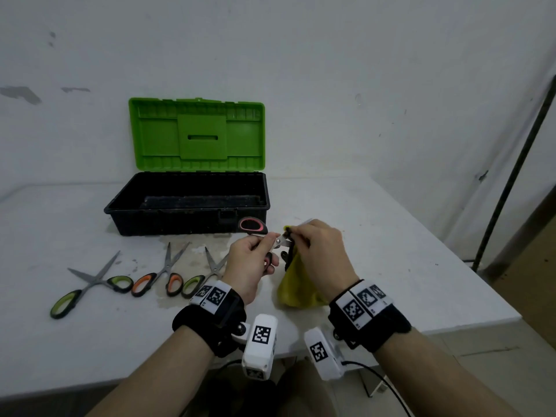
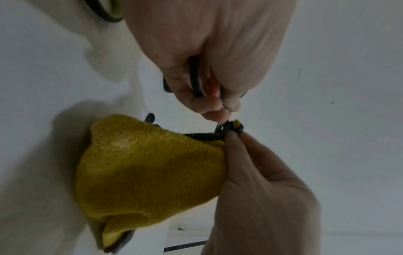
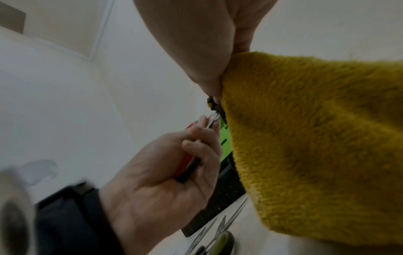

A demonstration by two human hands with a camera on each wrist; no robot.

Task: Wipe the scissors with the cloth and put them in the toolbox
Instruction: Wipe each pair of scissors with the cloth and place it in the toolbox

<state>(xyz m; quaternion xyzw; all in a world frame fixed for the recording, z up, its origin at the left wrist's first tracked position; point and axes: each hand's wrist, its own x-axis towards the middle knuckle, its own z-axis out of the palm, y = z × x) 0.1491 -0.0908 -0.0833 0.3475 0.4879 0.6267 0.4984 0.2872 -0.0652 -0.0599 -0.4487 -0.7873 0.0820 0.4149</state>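
My left hand [image 1: 255, 260] grips a pair of red-handled scissors [image 1: 253, 225] just above the table, in front of the toolbox's right corner. In the left wrist view the left hand [image 2: 209, 72] curls round the scissors' handle [image 2: 197, 82]. My right hand [image 1: 319, 251] pinches the yellow cloth [image 1: 296, 284] round the blades, whose tip [image 1: 305, 221] pokes out beyond the fingers. The cloth [image 2: 148, 169] hangs down to the table. In the right wrist view the cloth [image 3: 316, 138] fills the right side, with the left hand [image 3: 165, 172] beside it. The toolbox [image 1: 186, 203] stands open, black base and green lid [image 1: 197, 135] upright.
Three more scissors lie in a row on the white table [image 1: 391, 251] left of my hands: a green-handled pair [image 1: 90, 284], an orange-handled pair [image 1: 162, 275] and another green-handled pair [image 1: 207, 272]. The table's right edge is near, with a dark pole [image 1: 511, 164] beyond.
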